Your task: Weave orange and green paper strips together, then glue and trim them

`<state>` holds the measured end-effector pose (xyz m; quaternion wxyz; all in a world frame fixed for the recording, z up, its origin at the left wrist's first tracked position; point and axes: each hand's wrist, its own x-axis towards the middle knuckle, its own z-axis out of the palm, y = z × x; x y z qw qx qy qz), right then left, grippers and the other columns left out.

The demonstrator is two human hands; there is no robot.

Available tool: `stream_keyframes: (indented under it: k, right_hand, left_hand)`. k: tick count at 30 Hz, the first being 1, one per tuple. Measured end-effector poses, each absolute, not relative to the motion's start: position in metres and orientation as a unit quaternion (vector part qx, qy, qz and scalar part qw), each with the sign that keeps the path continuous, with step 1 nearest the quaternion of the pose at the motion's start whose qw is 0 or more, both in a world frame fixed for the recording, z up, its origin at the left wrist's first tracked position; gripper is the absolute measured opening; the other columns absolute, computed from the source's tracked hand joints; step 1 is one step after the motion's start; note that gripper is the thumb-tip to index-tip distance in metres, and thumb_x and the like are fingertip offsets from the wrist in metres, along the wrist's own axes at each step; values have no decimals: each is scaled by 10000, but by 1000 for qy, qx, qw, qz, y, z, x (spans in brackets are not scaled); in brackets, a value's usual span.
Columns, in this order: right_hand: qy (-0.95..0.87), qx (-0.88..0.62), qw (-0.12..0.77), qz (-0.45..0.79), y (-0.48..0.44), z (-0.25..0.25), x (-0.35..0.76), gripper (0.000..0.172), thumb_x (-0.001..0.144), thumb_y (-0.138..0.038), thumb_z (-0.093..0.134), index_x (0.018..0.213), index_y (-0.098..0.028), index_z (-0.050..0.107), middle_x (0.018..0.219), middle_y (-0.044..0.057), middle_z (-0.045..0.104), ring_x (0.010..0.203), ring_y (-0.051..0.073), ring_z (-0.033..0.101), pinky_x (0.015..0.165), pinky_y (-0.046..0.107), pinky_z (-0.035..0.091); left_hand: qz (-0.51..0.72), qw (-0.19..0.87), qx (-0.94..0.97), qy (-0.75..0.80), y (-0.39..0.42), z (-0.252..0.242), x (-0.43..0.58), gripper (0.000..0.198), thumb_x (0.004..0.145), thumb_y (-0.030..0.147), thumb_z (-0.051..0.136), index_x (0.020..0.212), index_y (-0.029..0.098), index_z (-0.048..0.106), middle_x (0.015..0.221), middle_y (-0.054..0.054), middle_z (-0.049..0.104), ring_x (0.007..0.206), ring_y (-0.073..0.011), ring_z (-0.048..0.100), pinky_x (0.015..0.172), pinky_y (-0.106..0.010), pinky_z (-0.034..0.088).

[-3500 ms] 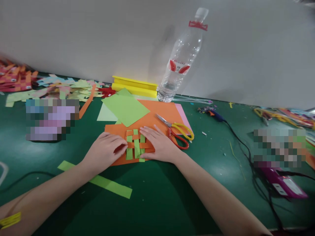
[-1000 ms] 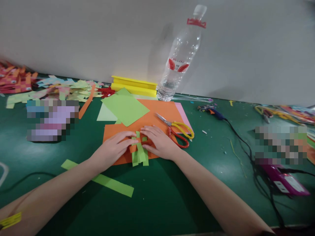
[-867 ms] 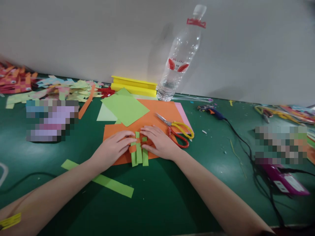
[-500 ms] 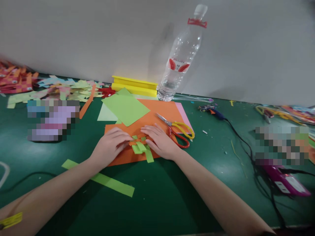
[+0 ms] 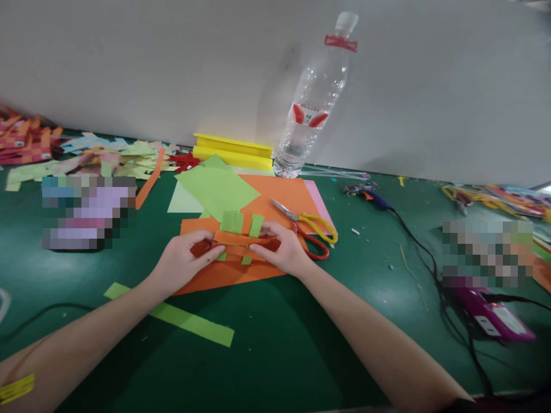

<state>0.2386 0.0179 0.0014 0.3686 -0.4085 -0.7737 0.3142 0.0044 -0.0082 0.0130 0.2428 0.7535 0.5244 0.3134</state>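
Note:
Orange and green paper strips are interlaced into a small woven piece (image 5: 235, 238), raised over a stack of orange paper (image 5: 202, 281). My left hand (image 5: 187, 258) pinches its left end between thumb and fingers. On the right end, my right hand (image 5: 282, 246) grips it the same way, thumb in front and fingers behind. Green strip ends stick up above the orange strips and show below them. Just right of my right hand lie scissors (image 5: 321, 226) with one yellow and one red handle. A loose green paper strip (image 5: 193, 324) lies on the table beneath my left forearm.
Green paper sheets (image 5: 215, 183) lie behind my hands, with a yellow folded piece (image 5: 232, 152) and a tilted water bottle (image 5: 312, 109) near the wall. Paper scraps (image 5: 107, 155) are at left. A glue gun (image 5: 374, 198) and a purple power strip (image 5: 495, 310) with cords are at right.
The woven piece has been lifted and tipped up, so its green ends now point upward. Both hands have gone from lying over the strips to pinching the two ends.

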Motion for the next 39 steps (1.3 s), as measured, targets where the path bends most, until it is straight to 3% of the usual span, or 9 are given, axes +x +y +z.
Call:
stream_keyframes:
  k: [8,15,19,23,27,30,33,36,39]
  right_hand:
    - [-744,-442,358,350,22,-4,240,485,708,-429,686,1104,-175,570,1046,97,673,945,223,655,836,383,542]
    - [-750,-461,341,330,24,-4,241,500,728,-413,669,1159,-196,539,1142,105,633,987,227,642,837,390,531]
    - [-752,-463,325,338,23,-2,241,545,721,-441,670,1180,-190,517,924,67,694,940,227,648,816,384,514]
    - [-775,-469,298,302,21,3,240,517,774,-459,609,1198,-192,486,712,-9,662,725,178,627,807,379,475]
    - [-817,-462,293,181,22,2,242,444,828,-449,535,1184,-189,481,702,-11,619,687,165,583,847,393,418]
    - [-821,-464,311,117,24,-1,244,418,848,-440,507,1175,-184,466,722,-3,597,693,170,571,858,402,395]
    - [-816,-466,326,103,25,0,246,347,857,-425,497,1108,-186,485,701,-10,571,655,158,544,826,383,394]
    - [-840,-427,321,91,24,3,245,206,855,-398,509,891,-196,533,640,-26,541,609,134,514,804,354,383]
    - [-884,-366,288,42,22,7,245,250,850,-392,522,690,-200,510,595,-30,526,593,121,478,827,349,361]
  left_hand:
    - [292,276,743,535,-6,10,2,303,810,497,561,813,204,634,729,2,685,652,-185,637,613,-296,508]
    - [298,300,743,519,-5,4,4,398,807,459,580,1119,213,607,818,-16,711,716,-197,670,666,-327,553]
    - [313,311,730,521,-3,-5,2,533,806,450,584,1275,207,512,869,-30,716,717,-191,680,681,-333,563]
    - [313,274,741,526,-1,-7,0,580,812,476,575,1321,223,462,904,-34,710,773,-208,681,763,-372,549]
    - [306,242,756,525,-3,0,0,509,849,453,541,1293,228,438,1093,-73,646,929,-223,643,835,-403,514]
    - [303,204,770,523,-4,3,0,421,890,426,487,1251,214,444,1115,-82,591,953,-224,609,838,-411,498]
    - [289,151,806,494,-4,2,0,332,908,401,472,1176,206,493,1125,-85,559,1007,-237,562,863,-412,469]
    - [274,104,851,435,-5,0,1,225,926,351,463,1076,207,550,1088,-69,581,1040,-240,529,892,-414,429]
    - [267,77,877,392,-7,-1,3,188,944,288,434,1039,202,572,1061,-62,603,1018,-226,534,877,-400,417]
